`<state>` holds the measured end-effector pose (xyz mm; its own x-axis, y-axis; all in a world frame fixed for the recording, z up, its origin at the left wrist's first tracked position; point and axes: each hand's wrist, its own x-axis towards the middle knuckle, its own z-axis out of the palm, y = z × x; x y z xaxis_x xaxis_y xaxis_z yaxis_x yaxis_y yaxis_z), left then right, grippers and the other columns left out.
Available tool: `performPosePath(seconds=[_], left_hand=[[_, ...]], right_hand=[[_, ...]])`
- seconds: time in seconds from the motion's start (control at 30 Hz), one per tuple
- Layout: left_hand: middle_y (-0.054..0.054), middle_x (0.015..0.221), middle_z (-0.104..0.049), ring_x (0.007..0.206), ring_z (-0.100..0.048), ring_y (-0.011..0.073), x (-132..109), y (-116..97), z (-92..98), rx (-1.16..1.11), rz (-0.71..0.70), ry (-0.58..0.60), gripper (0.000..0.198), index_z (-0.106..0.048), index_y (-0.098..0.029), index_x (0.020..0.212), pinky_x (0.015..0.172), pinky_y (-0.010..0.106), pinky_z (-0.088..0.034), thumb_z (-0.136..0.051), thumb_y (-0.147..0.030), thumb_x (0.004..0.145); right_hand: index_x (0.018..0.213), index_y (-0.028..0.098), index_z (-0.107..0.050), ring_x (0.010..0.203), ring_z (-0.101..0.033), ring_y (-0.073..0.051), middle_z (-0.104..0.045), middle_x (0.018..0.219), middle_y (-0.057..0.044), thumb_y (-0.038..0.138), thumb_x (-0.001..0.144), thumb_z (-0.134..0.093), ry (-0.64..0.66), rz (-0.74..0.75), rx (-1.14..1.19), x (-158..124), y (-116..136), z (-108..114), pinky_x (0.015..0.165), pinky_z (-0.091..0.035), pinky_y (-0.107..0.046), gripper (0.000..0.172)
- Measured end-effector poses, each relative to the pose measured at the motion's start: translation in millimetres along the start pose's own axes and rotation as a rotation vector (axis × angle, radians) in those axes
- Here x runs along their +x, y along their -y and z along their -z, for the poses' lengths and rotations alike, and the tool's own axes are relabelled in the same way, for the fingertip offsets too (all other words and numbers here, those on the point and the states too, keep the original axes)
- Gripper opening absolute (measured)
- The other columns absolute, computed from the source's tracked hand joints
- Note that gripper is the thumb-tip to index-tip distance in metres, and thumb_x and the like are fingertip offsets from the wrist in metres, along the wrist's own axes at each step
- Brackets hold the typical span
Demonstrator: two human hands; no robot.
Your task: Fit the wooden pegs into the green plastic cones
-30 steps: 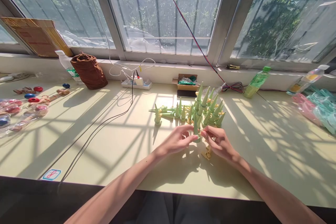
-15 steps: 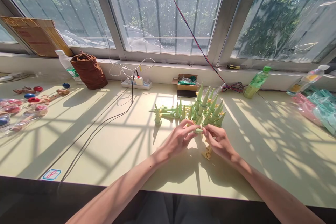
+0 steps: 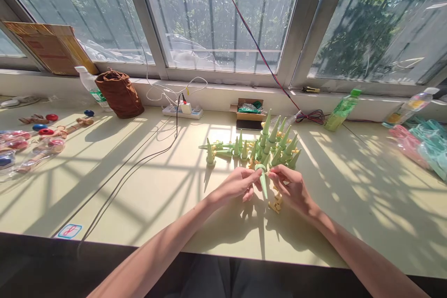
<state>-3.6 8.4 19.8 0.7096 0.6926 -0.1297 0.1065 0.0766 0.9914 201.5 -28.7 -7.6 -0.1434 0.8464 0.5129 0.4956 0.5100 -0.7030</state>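
Note:
My left hand [image 3: 240, 184] pinches a pale green plastic cone [image 3: 264, 187] by its wide, collared end, with the pointed tip aimed down toward me. Close on the right, my right hand [image 3: 289, 185] has thumb and fingertips pressed together beside the cone's collar. A small yellowish piece seems to be in that pinch, mostly hidden by the fingers. Several loose yellow pieces [image 3: 275, 204] lie on the table by my right hand. Just beyond both hands stands a cluster of similar green cones [image 3: 272, 138], some bearing yellow parts.
More green cones [image 3: 223, 151] stand or lie left of the cluster. Behind are an open small box [image 3: 250, 115], a power strip [image 3: 167, 111] and a green bottle [image 3: 342, 109]. A black cable [image 3: 139, 160] crosses the table [image 3: 167, 214]. Wrapped wooden toys [image 3: 45, 146] lie left, plastic bags [image 3: 424, 146] right.
The cone in my left hand has turned, so its tip now points down toward me. My left fingers have curled under, and my right hand stays almost in place.

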Motion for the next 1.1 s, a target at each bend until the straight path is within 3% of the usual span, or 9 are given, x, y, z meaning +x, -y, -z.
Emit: performPosePath(seconds=[0.2, 0.33, 0.6, 0.77, 0.93, 1.1], left_hand=[[-0.004, 0.048, -0.049, 0.042, -0.047, 0.0084, -1.0, 1.4, 0.6, -0.049, -0.020, 0.017, 0.052, -0.056, -0.016, 0.074, 0.047, 0.021, -0.036, -0.054, -0.067, 0.086], [-0.005, 0.051, -0.047, 0.043, -0.047, 0.0086, -1.0, 2.8, -0.4, 0.051, -0.091, -0.048, 0.045, -0.055, -0.016, 0.078, 0.044, 0.021, -0.034, -0.060, -0.061, 0.086], [0.000, 0.076, -0.054, 0.059, -0.047, 0.0084, 0.6, 6.0, -1.8, 0.409, -0.377, -0.222, 0.031, -0.062, -0.014, 0.083, 0.052, 0.019, -0.039, -0.060, -0.044, 0.092], [0.003, 0.084, -0.056, 0.061, -0.048, 0.0081, 1.5, 8.7, 1.3, 0.554, -0.534, -0.236, 0.024, -0.064, -0.013, 0.087, 0.052, 0.019, -0.041, -0.060, -0.036, 0.093], [0.008, 0.099, -0.060, 0.066, -0.055, 0.0098, 3.4, 12.8, 2.5, 0.556, -0.587, -0.227, 0.023, -0.068, -0.013, 0.099, 0.058, 0.022, -0.049, -0.061, -0.034, 0.093], [0.007, 0.100, -0.060, 0.067, -0.056, 0.0099, 3.6, 15.0, 3.1, 0.543, -0.589, -0.230, 0.023, -0.070, -0.016, 0.102, 0.060, 0.022, -0.050, -0.059, -0.035, 0.095]], right_hand=[[0.078, 0.018, -0.056, 0.049, -0.040, -0.011, -0.050, 0.061, 0.001, 0.038, 0.097, -0.051, 0.025, 0.003, 0.002, -0.4, 2.7, 0.7, 0.047, -0.033, -0.025, 0.028], [0.075, 0.019, -0.054, 0.049, -0.038, -0.011, -0.047, 0.059, 0.002, 0.038, 0.097, -0.050, 0.024, -0.027, 0.017, 0.0, 6.2, 1.6, 0.047, -0.032, -0.025, 0.030], [0.072, 0.019, -0.050, 0.050, -0.034, -0.010, -0.044, 0.059, 0.003, 0.039, 0.099, -0.049, 0.050, -0.086, 0.113, -0.3, 8.3, 2.3, 0.046, -0.028, -0.024, 0.033], [0.073, 0.018, -0.051, 0.051, -0.033, -0.010, -0.043, 0.060, 0.003, 0.039, 0.099, -0.049, 0.068, -0.096, 0.137, -1.3, 7.4, 3.0, 0.047, -0.027, -0.024, 0.033], [0.074, 0.018, -0.052, 0.051, -0.032, -0.010, -0.041, 0.059, 0.003, 0.039, 0.099, -0.050, 0.080, -0.106, 0.185, -0.8, 10.5, 4.8, 0.046, -0.025, -0.025, 0.033], [0.072, 0.018, -0.052, 0.051, -0.032, -0.010, -0.040, 0.058, 0.003, 0.039, 0.099, -0.051, 0.078, -0.137, 0.250, -1.0, 9.2, 4.1, 0.046, -0.024, -0.025, 0.033]])
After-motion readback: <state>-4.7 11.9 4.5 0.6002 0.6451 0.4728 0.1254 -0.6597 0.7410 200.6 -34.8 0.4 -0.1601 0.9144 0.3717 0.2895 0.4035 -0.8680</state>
